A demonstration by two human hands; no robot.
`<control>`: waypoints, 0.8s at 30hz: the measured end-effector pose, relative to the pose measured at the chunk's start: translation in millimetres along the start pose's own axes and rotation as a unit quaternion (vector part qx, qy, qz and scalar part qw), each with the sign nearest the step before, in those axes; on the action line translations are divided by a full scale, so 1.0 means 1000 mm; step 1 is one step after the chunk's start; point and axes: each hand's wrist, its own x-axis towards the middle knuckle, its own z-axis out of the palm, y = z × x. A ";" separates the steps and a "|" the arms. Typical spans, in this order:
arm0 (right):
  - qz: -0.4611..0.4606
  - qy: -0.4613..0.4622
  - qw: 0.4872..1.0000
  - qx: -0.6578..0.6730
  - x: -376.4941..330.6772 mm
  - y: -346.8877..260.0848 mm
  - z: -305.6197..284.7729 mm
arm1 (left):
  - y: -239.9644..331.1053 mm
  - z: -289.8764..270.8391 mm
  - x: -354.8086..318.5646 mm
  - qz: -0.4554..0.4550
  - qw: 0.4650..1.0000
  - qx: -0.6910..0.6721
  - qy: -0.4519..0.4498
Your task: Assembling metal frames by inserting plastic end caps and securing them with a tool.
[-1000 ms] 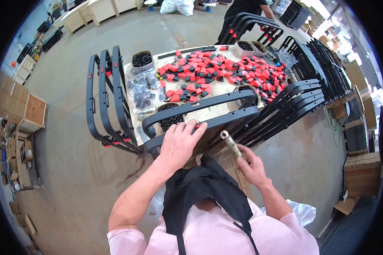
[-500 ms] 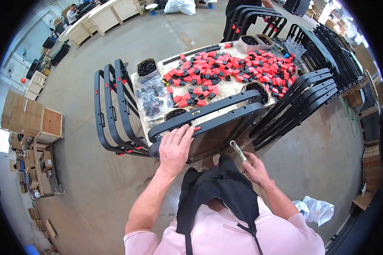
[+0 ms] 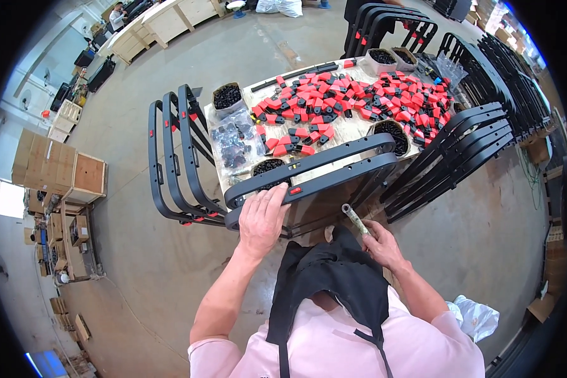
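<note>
Two black curved metal frames (image 3: 346, 179) stand upright side by side at the near edge of the table. My left hand (image 3: 260, 222) curls its fingers over the top bar of the nearer frame, close to its left bend. Just right of those fingertips a small red insert (image 3: 296, 190) sits in the bar. Low on the right, my right hand (image 3: 383, 246) is closed around a tubular socket wrench (image 3: 355, 218) with a hollow round end. That end points up and left, apart from the frames.
Red-and-black plastic parts (image 3: 334, 104) lie heaped on the wooden table (image 3: 238, 179), among tubs of small black parts (image 3: 227, 97). More frames stand at left (image 3: 177, 151) and right (image 3: 450, 160). A person (image 3: 354, 11) stands behind the table.
My left fingertips have shifted slightly left along the bar, showing more of the red insert. My right hand holds the wrench in nearly the same place. The whole view has shifted slightly.
</note>
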 end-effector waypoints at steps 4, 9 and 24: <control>0.000 -0.004 1.000 -0.015 -0.004 -0.006 -0.002 | 0.005 -0.005 0.005 0.025 0.996 0.067 -0.048; -0.001 -0.006 0.999 -0.033 -0.006 -0.009 0.003 | 0.009 -0.009 0.009 0.001 0.995 0.047 -0.085; 0.016 0.017 1.000 0.015 -0.003 0.002 0.024 | 0.007 -0.006 0.007 0.011 0.998 0.023 -0.061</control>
